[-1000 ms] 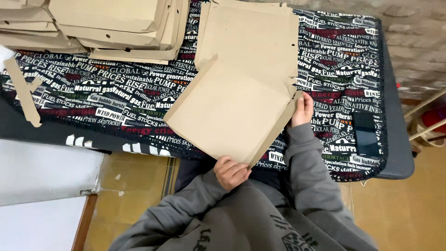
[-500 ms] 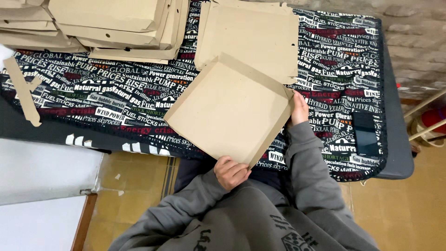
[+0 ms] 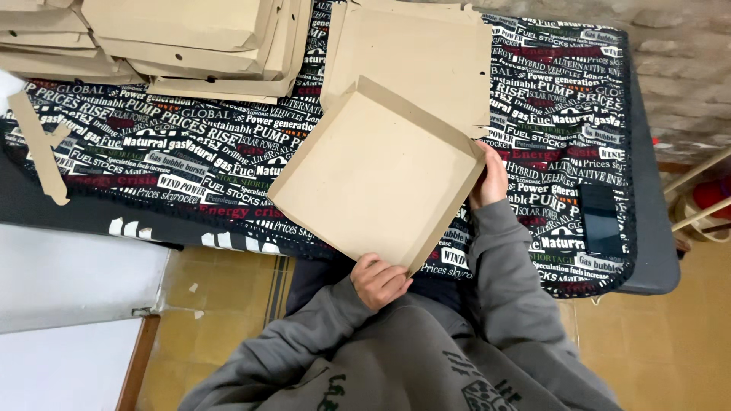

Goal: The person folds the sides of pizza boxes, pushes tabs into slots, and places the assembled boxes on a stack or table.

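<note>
Head view. Folded cardboard box tray [image 3: 377, 179]: brown, square, shallow raised walls, turned diamond-wise over the near table edge, overlapping a flat cardboard blank [image 3: 415, 53] behind it.

Left hand [image 3: 378, 280]: fingers curled, gripping the tray's near corner.

Right hand [image 3: 489, 179]: fingers closed on the tray's right corner, thumb side toward the wall.

Tablecloth [image 3: 190, 152]: black, covered in printed lettering.

Stack of flat cardboard blanks [image 3: 183, 38]: far left of table, well apart from the tray.

Loose cardboard strip [image 3: 38, 152]: left edge of cloth.

Dark phone [image 3: 601, 221]: lying flat, right of the right hand, near the table edge.

Grey sleeves [image 3: 502, 289]: on both arms.
</note>
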